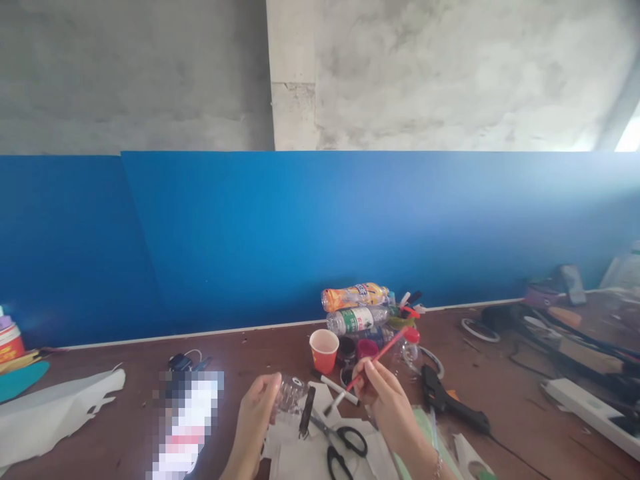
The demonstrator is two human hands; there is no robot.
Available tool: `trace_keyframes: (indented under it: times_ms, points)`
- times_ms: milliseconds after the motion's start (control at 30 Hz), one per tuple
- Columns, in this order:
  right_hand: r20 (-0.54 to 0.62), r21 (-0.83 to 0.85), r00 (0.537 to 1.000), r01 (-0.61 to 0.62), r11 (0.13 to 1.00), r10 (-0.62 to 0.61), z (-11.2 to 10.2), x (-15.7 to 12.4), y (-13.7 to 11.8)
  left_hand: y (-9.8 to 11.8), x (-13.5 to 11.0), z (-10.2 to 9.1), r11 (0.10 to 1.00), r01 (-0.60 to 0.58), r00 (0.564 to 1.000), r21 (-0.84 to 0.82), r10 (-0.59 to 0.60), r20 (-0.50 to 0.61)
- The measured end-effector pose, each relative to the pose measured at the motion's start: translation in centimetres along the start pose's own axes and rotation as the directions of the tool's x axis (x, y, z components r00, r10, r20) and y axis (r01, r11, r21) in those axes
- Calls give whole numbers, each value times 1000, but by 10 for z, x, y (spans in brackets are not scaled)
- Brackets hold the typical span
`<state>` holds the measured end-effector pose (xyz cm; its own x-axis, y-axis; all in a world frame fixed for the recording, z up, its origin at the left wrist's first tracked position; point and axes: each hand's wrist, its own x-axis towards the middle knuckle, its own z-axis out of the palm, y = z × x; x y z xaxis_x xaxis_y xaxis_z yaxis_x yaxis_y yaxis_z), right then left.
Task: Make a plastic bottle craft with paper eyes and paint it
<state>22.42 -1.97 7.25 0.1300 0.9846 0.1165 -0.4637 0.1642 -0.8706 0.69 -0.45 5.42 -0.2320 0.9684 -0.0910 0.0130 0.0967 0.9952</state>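
My left hand [256,407] grips a small clear plastic bottle piece [291,392] near the table's front edge. My right hand [383,393] pinches a thin red-handled brush [373,363], held slanted with its tip down toward the clear piece. Just beyond the hands lie a white marker pen [340,389] and a black knife-like tool [306,412]. Black-handled scissors [336,443] rest on white paper sheets [305,457] between my forearms.
An orange paper cup [324,350], small paint pots [357,349] and several stacked plastic bottles [356,308] stand behind the hands. A black glue gun [447,399] lies right, a power strip [590,408] and cables farther right. White torn paper [55,410] lies left; a blue board [320,233] backs the table.
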Motion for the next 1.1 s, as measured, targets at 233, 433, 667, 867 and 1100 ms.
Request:
trace_keyframes:
  times_ms: [233, 433, 667, 867, 1100]
  points:
    - [75, -90, 997, 16, 996, -9, -2, -4, 7, -6, 7, -1, 994, 36, 994, 101, -46, 97]
    - [136, -114, 990, -14, 993, 30, 0, -8, 14, -4, 3, 1, 987, 42, 987, 154, -65, 147]
    - [137, -149, 988, -56, 987, 76, 1, -9, 15, -4, 2, 1, 987, 53, 980, 154, -81, 181]
    - [123, -211, 991, -29, 977, 56, 0, -9, 16, -4, 1, 3, 986, 54, 978, 157, -84, 191]
    - [95, -218, 994, -28, 976, 50, 0, -7, 15, -5, 2, 2, 986, 54, 975, 159, -86, 203]
